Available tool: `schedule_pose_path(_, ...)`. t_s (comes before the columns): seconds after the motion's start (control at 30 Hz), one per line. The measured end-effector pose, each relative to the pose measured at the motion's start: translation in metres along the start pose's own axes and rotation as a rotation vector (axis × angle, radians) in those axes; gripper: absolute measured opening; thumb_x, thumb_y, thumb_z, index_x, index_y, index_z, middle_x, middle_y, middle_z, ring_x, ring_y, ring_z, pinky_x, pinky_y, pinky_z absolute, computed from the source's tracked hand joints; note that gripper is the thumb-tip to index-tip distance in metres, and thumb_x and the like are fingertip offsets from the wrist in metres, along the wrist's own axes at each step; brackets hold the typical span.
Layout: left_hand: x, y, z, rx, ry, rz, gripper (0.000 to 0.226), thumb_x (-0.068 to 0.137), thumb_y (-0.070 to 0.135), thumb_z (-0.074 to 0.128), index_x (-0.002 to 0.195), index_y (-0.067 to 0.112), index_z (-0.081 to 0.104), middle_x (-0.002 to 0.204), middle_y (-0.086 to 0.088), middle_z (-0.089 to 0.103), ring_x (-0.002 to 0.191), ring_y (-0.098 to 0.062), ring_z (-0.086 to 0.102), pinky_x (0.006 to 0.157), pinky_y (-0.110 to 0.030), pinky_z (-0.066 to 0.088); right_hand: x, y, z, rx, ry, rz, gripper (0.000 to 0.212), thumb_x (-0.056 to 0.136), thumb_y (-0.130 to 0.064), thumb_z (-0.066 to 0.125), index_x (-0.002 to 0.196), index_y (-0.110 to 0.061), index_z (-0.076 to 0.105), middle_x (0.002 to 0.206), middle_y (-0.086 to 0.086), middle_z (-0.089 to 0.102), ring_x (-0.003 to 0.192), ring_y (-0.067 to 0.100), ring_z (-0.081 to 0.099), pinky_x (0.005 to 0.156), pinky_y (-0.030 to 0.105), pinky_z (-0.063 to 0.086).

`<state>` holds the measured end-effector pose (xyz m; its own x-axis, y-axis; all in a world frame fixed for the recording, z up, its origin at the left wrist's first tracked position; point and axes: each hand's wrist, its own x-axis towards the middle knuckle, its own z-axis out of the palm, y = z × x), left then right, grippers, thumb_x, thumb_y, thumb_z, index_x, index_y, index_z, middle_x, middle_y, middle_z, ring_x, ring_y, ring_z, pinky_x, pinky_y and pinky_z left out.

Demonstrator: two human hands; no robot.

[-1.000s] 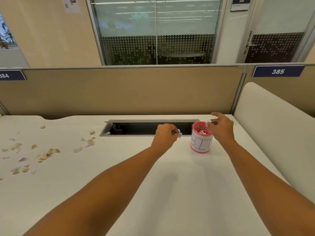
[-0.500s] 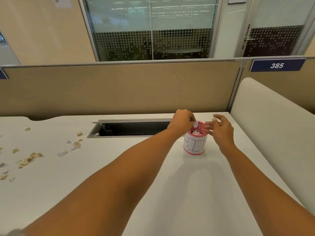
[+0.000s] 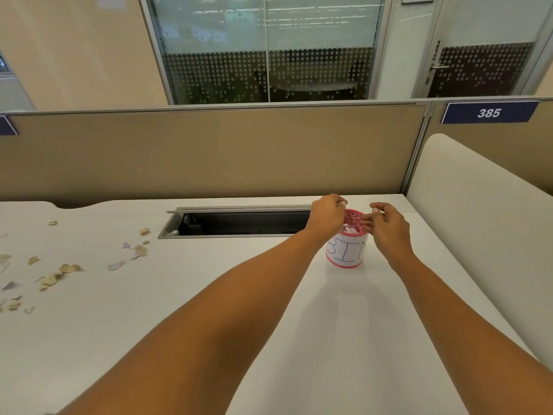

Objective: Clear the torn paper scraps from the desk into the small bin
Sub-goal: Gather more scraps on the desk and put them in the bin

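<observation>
My left hand and right hand hover over the round pink perforated bin between them, fingers loosely curled; whether either grips anything I cannot tell. Ragged paper scraps lie far left of both.

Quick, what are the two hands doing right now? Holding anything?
Left hand: fingers curled shut over the small bin; whether a scrap is inside cannot be told.
Right hand: fingers loosely open at the bin's rim, holding nothing visible.

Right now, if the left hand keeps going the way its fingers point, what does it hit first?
Probably the right hand: the left hand points rightward across the pink bin mouth, above the rim. Depth is unclear.
</observation>
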<state>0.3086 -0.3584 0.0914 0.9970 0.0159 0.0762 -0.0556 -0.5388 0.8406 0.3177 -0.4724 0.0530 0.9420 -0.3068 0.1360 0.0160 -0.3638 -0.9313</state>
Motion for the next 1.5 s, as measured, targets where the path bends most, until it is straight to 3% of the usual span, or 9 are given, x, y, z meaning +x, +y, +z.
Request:
schedule_pose_path(0.17, -0.023, -0.023, -0.015, -0.05, 0.016, -0.041, 0.031, 0.098, 0.013, 0.04, 0.118, -0.002, 0.059, 0.121, -0.019, 0.062, 0.107, -0.027, 0.058, 0.096, -0.038, 0.047, -0.019, -0.006, 0.001, -0.114, -0.008, -0.044, 0.03, 0.099, -0.011, 0.033, 0.117, -0.001, 0.055, 0.117, 0.022, 0.061, 0.109, 0.034, 0.059, 0.095, 0.042, 0.051)
schedule_pose_path(0.23, -0.037, -0.037, -0.021, -0.052, 0.012, -0.083, 0.03, 0.097, 0.013, 0.042, 0.119, 0.0, 0.059, 0.122, -0.017, 0.061, 0.11, -0.027, 0.058, 0.098, -0.037, 0.047, -0.032, -0.007, 0.002, -0.197, -0.016, -0.079, 0.029, 0.099, -0.012, 0.034, 0.113, -0.002, 0.057, 0.12, 0.02, 0.06, 0.111, 0.033, 0.057, 0.092, 0.038, 0.051)
schedule_pose_path(0.37, -0.074, -0.072, -0.034, -0.009, -0.012, -0.161, 0.03, 0.097, 0.017, 0.046, 0.12, 0.003, 0.058, 0.123, -0.015, 0.06, 0.113, -0.027, 0.057, 0.099, -0.032, 0.045, -0.058, -0.013, 0.01, -0.274, -0.047, -0.105, 0.027, 0.098, -0.012, 0.037, 0.114, -0.004, 0.057, 0.13, 0.019, 0.054, 0.118, 0.035, 0.052, 0.095, 0.042, 0.048)
schedule_pose_path(0.57, -0.135, -0.137, -0.075, 0.04, 0.032, -0.223, 0.027, 0.094, 0.015, 0.049, 0.116, 0.006, 0.061, 0.122, -0.01, 0.063, 0.112, -0.021, 0.058, 0.09, -0.02, 0.041, -0.1, -0.022, 0.037, -0.322, -0.103, -0.15, 0.024, 0.096, -0.01, 0.045, 0.114, -0.005, 0.06, 0.125, 0.017, 0.056, 0.108, 0.029, 0.054, 0.095, 0.034, 0.046)
schedule_pose_path(0.63, -0.151, -0.156, -0.096, 0.048, 0.089, -0.236, 0.027, 0.093, 0.013, 0.051, 0.117, 0.006, 0.061, 0.122, -0.01, 0.063, 0.112, -0.022, 0.059, 0.092, -0.021, 0.042, -0.116, -0.024, 0.051, -0.355, -0.158, -0.168, 0.024, 0.095, -0.007, 0.045, 0.112, -0.005, 0.061, 0.121, 0.014, 0.06, 0.102, 0.023, 0.055, 0.091, 0.028, 0.046)
schedule_pose_path(0.9, -0.192, -0.221, -0.195, 0.066, 0.337, -0.351, 0.026, 0.09, 0.01, 0.053, 0.114, 0.005, 0.062, 0.117, -0.013, 0.065, 0.112, -0.025, 0.058, 0.088, -0.022, 0.04, -0.182, -0.045, 0.128, -0.452, -0.457, -0.274, 0.025, 0.095, -0.009, 0.043, 0.107, -0.009, 0.065, 0.117, 0.009, 0.064, 0.108, 0.021, 0.059, 0.095, 0.023, 0.043)
schedule_pose_path(1.1, -0.209, -0.268, -0.263, 0.087, 0.416, -0.425, 0.027, 0.09, 0.008, 0.053, 0.115, 0.004, 0.062, 0.12, -0.015, 0.064, 0.116, -0.028, 0.056, 0.1, -0.033, 0.041, -0.228, -0.067, 0.199, -0.532, -0.69, -0.365, 0.024, 0.094, -0.012, 0.043, 0.106, -0.012, 0.064, 0.123, 0.005, 0.059, 0.114, 0.02, 0.052, 0.098, 0.027, 0.039)
schedule_pose_path(1.4, -0.179, -0.314, -0.312, 0.305, 0.339, -0.307, 0.03, 0.087, 0.005, 0.056, 0.118, 0.005, 0.06, 0.12, -0.014, 0.064, 0.112, -0.028, 0.058, 0.099, -0.033, 0.041, -0.259, -0.082, 0.286, -0.586, -0.82, -0.398, 0.027, 0.093, -0.013, 0.043, 0.115, -0.009, 0.059, 0.129, 0.006, 0.053, 0.12, 0.022, 0.047, 0.101, 0.03, 0.037)
schedule_pose_path(1.5, -0.157, -0.322, -0.312, 0.376, 0.286, -0.22, 0.039, 0.089, 0.009, 0.055, 0.127, 0.007, 0.052, 0.134, -0.011, 0.054, 0.124, -0.027, 0.05, 0.106, -0.033, 0.035, -0.262, -0.083, 0.31, -0.576, -0.805, -0.393, 0.028, 0.093, -0.012, 0.043, 0.116, -0.01, 0.058, 0.13, 0.005, 0.052, 0.121, 0.02, 0.046, 0.101, 0.028, 0.035)
